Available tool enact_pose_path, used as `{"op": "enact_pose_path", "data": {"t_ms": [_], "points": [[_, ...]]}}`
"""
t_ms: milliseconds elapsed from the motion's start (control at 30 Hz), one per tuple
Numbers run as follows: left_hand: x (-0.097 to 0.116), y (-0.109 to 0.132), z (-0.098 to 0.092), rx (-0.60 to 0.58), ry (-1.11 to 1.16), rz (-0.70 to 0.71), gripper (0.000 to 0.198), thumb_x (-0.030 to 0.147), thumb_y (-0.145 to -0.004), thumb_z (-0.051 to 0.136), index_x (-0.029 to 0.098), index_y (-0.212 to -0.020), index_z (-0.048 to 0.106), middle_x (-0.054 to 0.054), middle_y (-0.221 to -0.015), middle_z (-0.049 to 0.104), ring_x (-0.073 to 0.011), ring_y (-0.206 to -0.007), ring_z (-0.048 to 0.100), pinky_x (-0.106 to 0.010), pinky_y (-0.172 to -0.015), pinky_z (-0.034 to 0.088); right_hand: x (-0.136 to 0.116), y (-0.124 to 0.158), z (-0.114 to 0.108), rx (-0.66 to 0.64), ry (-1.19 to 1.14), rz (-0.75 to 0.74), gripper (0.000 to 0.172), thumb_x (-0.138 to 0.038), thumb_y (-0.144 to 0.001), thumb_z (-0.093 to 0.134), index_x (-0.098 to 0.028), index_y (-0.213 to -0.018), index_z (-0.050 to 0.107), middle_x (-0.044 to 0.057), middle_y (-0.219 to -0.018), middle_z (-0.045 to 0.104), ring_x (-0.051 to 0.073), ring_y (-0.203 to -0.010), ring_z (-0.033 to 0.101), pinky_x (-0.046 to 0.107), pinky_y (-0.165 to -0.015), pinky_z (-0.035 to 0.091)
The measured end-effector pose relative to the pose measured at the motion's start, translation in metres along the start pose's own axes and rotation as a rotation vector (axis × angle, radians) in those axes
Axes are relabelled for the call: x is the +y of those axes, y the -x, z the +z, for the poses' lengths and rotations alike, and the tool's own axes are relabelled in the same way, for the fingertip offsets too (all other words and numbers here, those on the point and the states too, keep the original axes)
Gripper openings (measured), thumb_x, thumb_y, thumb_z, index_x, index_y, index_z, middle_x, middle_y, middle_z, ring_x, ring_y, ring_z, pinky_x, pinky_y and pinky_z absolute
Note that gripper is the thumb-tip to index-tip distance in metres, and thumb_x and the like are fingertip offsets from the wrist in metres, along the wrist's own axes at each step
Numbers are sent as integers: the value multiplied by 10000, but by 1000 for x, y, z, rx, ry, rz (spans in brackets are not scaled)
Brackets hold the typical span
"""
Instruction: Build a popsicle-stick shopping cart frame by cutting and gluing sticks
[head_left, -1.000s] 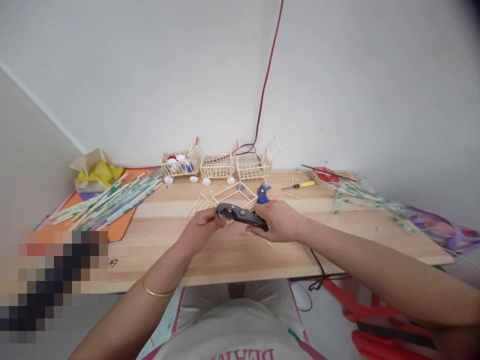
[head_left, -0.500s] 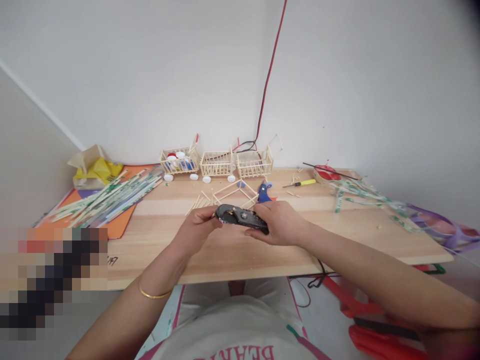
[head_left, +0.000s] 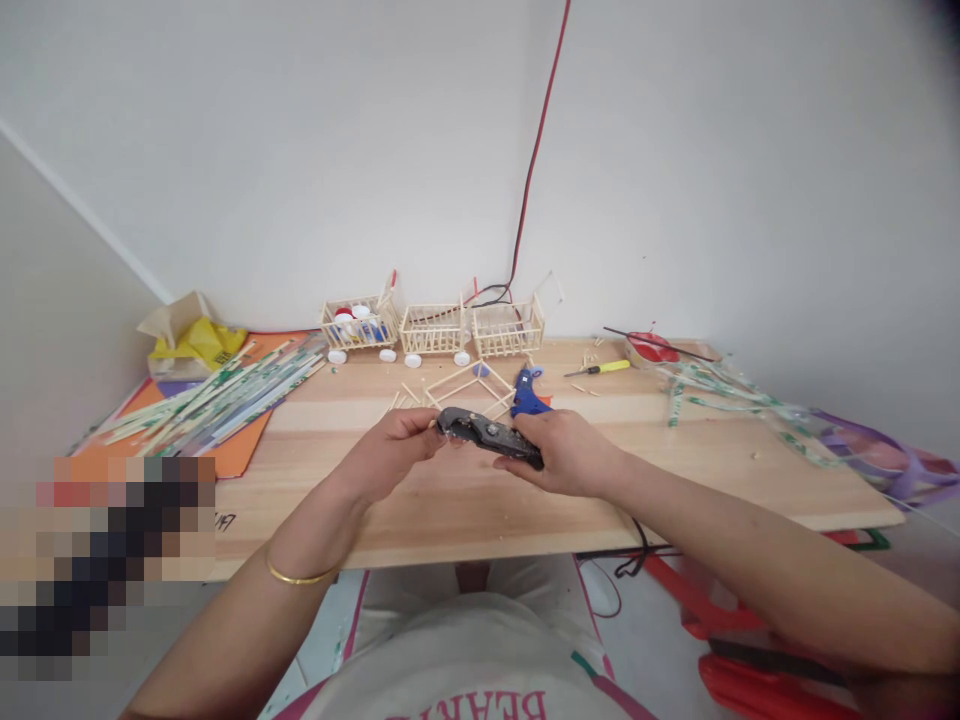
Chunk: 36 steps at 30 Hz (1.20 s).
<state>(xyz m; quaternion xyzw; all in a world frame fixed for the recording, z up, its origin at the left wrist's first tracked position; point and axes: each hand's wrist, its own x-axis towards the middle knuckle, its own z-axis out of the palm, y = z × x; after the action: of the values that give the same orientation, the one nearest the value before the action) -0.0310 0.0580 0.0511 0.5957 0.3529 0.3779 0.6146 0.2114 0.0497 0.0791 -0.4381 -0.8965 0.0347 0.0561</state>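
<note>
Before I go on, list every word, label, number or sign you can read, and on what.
"BEAR", upside down: shirt; further letters unclear.
Black handwriting on the tabletop: unreadable.
Yellow bag: print too small.
Wrapped sticks: green markings too small.

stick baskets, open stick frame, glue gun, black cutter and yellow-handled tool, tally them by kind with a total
Stick baskets: 3
Open stick frame: 1
Glue gun: 1
Black cutter: 1
Yellow-handled tool: 1
Total: 7

There are three stick carts (head_left: 433, 351), one glue gun (head_left: 526, 396), one black tool (head_left: 493, 434).
</note>
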Motion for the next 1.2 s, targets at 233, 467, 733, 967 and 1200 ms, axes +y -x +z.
{"op": "enact_pose_path", "data": {"t_ms": [233, 467, 733, 967, 1200], "points": [[1, 7, -2, -162, 97, -178, 235, 357, -711, 690, 125, -750, 692, -11, -638, 574, -71, -529, 350, -229, -521, 256, 13, 6, 2, 21, -175, -54, 360, -517, -826, 504, -168, -751, 553, 27, -619, 585, 146, -561, 523, 238, -529, 297], [4, 10, 2, -1, 298, -93, 178, 255, -653, 763, 139, -775, 702, -24, -702, 627, -56, -526, 397, -223, -514, 276, 54, 19, -12, 169, -286, 505, 501, -664, -764, 465, -180, -799, 587, 25, -679, 602, 174, -623, 555, 248, -543, 354], [3, 8, 0, 98, 309, -99, 199, 226, -633, 771, 173, -807, 691, 34, -596, 545, -58, -522, 396, -221, -513, 264, 127, 71, 19, -20, 131, 1007, 791, -843, -630, 386, -139, -926, 594, 199, -815, 645, 355, -764, 606, 388, -585, 399], [8, -2, 10, 144, 182, -69, 174, 259, -638, 761, 170, -757, 671, 35, -599, 561, -64, -529, 400, -225, -529, 286, 129, 70, 38, 244, 203, 771, 729, -707, -676, 529, -156, -1152, 560, 214, -1202, 547, 412, -1094, 494, 573, -878, 338], [10, -16, 21, 175, -22, 149, 86, 233, -693, 727, 168, -706, 672, 5, -684, 597, -109, -677, 507, -245, -642, 372, 34, 14, -2, 482, -541, 276, 255, -386, -859, 516, -185, -952, 644, 78, -941, 683, 194, -841, 625, 332, -784, 472]]}}
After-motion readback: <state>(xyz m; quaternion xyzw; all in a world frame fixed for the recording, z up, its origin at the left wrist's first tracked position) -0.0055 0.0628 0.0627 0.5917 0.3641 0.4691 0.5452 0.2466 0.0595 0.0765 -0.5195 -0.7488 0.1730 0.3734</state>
